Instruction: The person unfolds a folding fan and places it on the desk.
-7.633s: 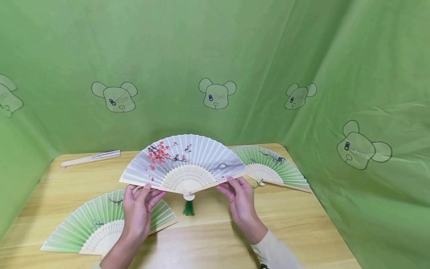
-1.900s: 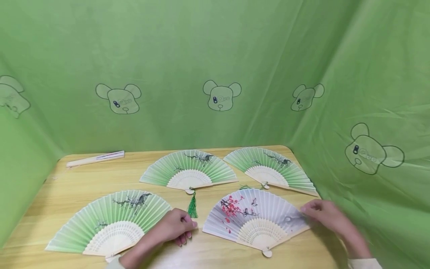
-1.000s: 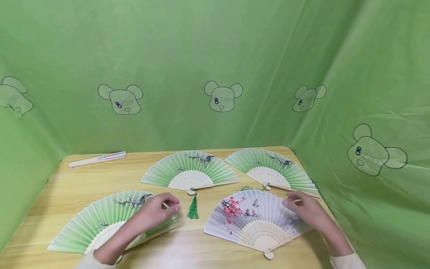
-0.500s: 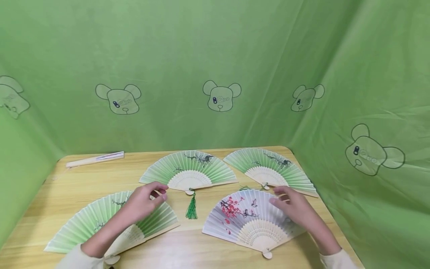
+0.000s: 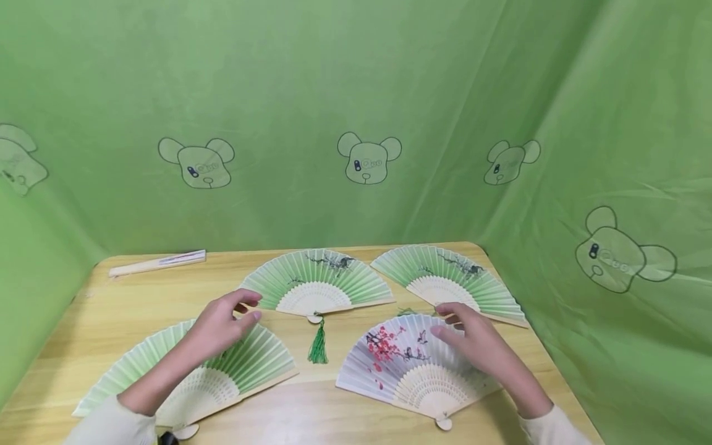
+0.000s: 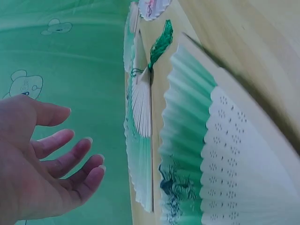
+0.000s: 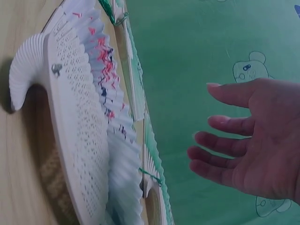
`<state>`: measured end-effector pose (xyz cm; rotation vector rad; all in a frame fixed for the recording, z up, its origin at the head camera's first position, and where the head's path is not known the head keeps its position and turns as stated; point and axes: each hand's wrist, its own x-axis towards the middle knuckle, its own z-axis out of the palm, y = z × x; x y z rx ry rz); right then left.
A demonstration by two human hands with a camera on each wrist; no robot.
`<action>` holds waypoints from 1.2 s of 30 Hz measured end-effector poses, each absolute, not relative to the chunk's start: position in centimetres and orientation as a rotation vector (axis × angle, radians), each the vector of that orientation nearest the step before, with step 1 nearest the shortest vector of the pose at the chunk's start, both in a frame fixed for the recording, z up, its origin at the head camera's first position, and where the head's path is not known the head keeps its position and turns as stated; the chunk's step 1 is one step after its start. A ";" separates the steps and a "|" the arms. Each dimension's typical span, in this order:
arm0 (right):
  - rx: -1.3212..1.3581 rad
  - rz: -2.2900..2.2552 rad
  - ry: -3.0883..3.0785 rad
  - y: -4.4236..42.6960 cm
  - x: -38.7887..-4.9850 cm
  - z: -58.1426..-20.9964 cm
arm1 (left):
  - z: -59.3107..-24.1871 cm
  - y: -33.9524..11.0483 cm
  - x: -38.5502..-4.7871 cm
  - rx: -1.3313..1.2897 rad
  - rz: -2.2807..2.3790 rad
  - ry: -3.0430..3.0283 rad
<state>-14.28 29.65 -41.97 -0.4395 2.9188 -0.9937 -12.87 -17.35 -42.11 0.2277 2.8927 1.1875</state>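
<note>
My left hand (image 5: 222, 324), fingers loosely bent and holding nothing, hovers over an open green folding fan (image 5: 267, 358) at the front left. In the left wrist view, the same palm (image 6: 42, 164) is apart from that fan. Over the right part of a pale grey folding fan (image 5: 384, 364) with red blossoms is my right hand (image 5: 473, 340), also with nothing in its fingers. The right wrist view shows this palm (image 7: 267, 140) clear of the fan's pleats (image 7: 124, 159). The right hand and forearm hide part of the grey fan in the head view.
Two more spread green fans lie behind, one central (image 5: 317, 272) with a green tassel (image 5: 318, 346), one back right (image 5: 445, 266). A folded fan (image 5: 158, 264) lies at the back left of the wooden table (image 5: 334, 408). Green cloth (image 5: 289, 93) surrounds it.
The grey fan, earlier held up in both hands, now lies at the front right. Lately the right hand has moved left across it, and the left hand has moved left over the green fan.
</note>
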 end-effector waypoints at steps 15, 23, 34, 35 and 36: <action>-0.547 -0.916 2.950 27.3 -14.0 -41.6 | -42.1 -19.9 -13.8 0.207 1.119 2.928; -0.631 -0.887 2.944 26.0 -13.9 -41.7 | -42.2 -22.0 -15.1 0.170 1.044 2.953; -0.702 -0.860 2.964 23.9 -14.3 -40.9 | -43.4 -24.8 -16.9 0.114 1.003 2.982; -0.708 -0.861 2.961 23.7 -14.3 -40.9 | -43.6 -25.0 -17.0 0.112 0.998 2.983; -0.710 -0.862 2.959 23.6 -14.3 -40.8 | -43.7 -25.2 -17.1 0.109 0.994 2.984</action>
